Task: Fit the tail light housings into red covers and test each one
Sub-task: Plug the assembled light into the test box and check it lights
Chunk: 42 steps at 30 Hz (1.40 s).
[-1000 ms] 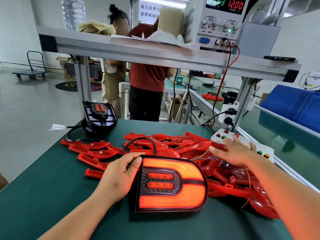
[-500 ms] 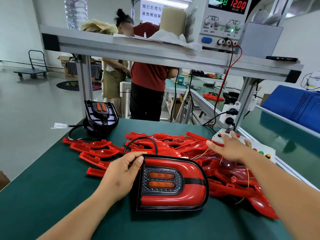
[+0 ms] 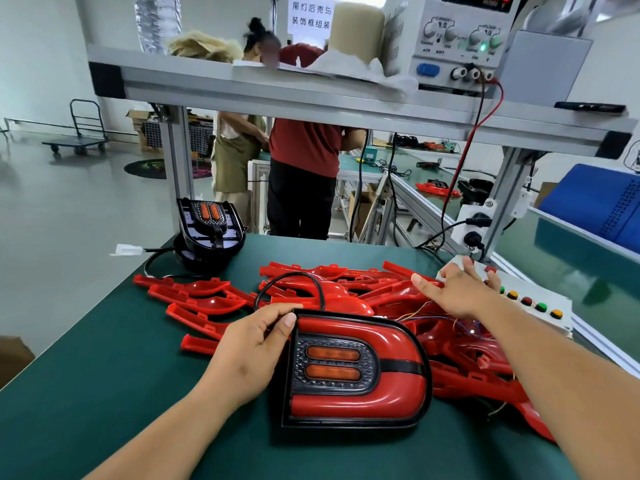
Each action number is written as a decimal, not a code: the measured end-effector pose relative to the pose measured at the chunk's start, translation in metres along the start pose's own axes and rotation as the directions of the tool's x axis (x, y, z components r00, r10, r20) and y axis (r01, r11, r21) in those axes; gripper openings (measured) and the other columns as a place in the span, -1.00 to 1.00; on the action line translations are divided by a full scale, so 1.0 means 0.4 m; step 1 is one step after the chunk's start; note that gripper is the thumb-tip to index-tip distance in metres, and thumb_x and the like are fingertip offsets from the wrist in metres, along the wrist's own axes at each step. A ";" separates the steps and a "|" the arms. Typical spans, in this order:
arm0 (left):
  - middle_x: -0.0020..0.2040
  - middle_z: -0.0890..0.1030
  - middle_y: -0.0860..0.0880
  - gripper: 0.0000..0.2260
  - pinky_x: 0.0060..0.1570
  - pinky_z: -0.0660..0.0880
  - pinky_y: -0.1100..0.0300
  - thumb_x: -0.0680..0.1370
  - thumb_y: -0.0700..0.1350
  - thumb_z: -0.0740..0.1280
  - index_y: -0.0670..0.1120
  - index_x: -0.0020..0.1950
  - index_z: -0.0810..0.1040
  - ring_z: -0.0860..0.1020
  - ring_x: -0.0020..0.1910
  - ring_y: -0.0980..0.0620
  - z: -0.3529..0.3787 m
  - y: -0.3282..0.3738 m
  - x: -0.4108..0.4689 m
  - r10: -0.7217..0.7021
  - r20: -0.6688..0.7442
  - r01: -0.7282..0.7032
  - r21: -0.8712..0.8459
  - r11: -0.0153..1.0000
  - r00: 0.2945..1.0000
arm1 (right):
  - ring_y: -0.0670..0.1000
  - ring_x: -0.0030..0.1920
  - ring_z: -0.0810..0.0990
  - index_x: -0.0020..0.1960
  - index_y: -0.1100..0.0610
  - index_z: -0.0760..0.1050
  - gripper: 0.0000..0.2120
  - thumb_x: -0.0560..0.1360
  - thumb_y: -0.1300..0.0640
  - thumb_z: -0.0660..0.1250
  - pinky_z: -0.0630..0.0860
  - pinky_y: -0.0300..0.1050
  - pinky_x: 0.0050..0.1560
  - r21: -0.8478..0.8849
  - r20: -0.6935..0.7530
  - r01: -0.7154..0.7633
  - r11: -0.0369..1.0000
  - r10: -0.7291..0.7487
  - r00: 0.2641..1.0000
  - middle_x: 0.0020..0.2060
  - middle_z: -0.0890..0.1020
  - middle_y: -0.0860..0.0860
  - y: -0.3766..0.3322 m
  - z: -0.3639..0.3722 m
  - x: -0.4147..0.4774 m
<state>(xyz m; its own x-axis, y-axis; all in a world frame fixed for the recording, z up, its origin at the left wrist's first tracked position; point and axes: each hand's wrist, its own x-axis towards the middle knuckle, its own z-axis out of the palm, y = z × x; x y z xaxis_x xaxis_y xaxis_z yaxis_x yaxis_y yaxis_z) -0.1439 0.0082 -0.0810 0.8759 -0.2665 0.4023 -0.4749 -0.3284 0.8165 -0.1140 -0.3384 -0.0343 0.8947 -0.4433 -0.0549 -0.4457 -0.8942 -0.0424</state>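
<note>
Plainly the left hand (image 3: pixel 256 348) is the working grip. Its thumb lies on the top rim and its fingers curl round the flat left end of the assembled tail light (image 3: pixel 360 372), grasping it against the desk (image 3: pixel 104 393). From that grip the lamp stretches rightward: its long axis runs across the desk, flat end at the palm, rounded end pointing toward the right forearm. Its red lens and two amber bars show no glow. A black cable (image 3: pixel 294 274) loops up from behind the thumb.

The right hand (image 3: pixel 457 294) is well apart, beyond the lamp's far right corner. It is released, with fingers straight and spread on the near end of the switch box (image 3: pixel 550 295), holding nothing. Between the two hands lies the heap of red covers (image 3: pixel 339 289), reaching the lamp's back edge.

By my judgement the test is under way, and any lift or turn of the lamp falls to the nearer left hand — the right has only to press.
</note>
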 end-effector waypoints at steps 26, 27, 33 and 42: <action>-0.05 0.60 0.41 -0.78 -0.10 0.32 0.66 0.63 -0.08 0.24 0.24 0.12 0.56 0.45 0.04 0.56 -0.004 0.005 0.000 -0.010 0.005 0.009 0.032 0.999 1.000 | -0.03 0.57 -0.21 0.51 0.07 0.21 0.25 0.07 -0.69 -0.26 -0.23 0.24 0.46 0.004 -0.015 0.033 0.999 -0.033 0.999 0.58 0.09 0.06 0.020 0.018 0.013; -0.05 0.59 0.39 -0.78 -0.10 0.32 0.66 0.63 -0.09 0.24 0.23 0.12 0.56 0.45 0.04 0.56 -0.004 0.005 0.000 -0.009 0.002 0.009 0.033 0.999 1.000 | -0.03 0.57 -0.19 0.50 0.07 0.22 0.26 0.06 -0.69 -0.27 -0.22 0.24 0.46 0.006 -0.019 0.033 0.999 -0.033 0.999 0.57 0.11 0.06 0.021 0.019 0.013; 0.00 0.58 0.34 -0.78 -0.09 0.31 0.67 0.63 -0.09 0.24 0.24 0.13 0.55 0.42 0.04 0.59 -0.003 0.005 0.001 -0.014 0.003 0.013 0.032 0.999 1.000 | 0.12 0.57 -0.13 0.46 0.02 0.21 0.27 -0.02 -0.72 -0.25 -0.17 0.26 0.44 0.038 -0.006 -0.005 0.999 0.005 1.000 0.52 0.21 0.12 0.019 0.023 0.006; -0.05 0.62 0.40 -0.79 -0.07 0.31 0.66 0.62 -0.09 0.27 0.24 0.06 0.58 0.47 0.05 0.53 0.005 -0.002 0.003 -0.044 -0.002 0.044 -0.055 0.997 0.999 | 0.23 0.55 -0.03 0.54 0.00 0.06 0.02 0.29 -0.63 -0.14 -0.10 0.34 0.46 -0.014 -0.002 -0.057 0.998 0.057 0.998 0.51 0.23 0.12 0.024 0.024 -0.009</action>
<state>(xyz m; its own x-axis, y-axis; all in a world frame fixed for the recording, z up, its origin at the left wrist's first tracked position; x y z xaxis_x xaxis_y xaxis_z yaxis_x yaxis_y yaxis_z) -0.1427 0.0064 -0.0820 0.8963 -0.2501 0.3663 -0.4302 -0.2894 0.8551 -0.1218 -0.3448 -0.0442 0.8677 -0.4940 -0.0556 -0.4958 -0.8681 -0.0248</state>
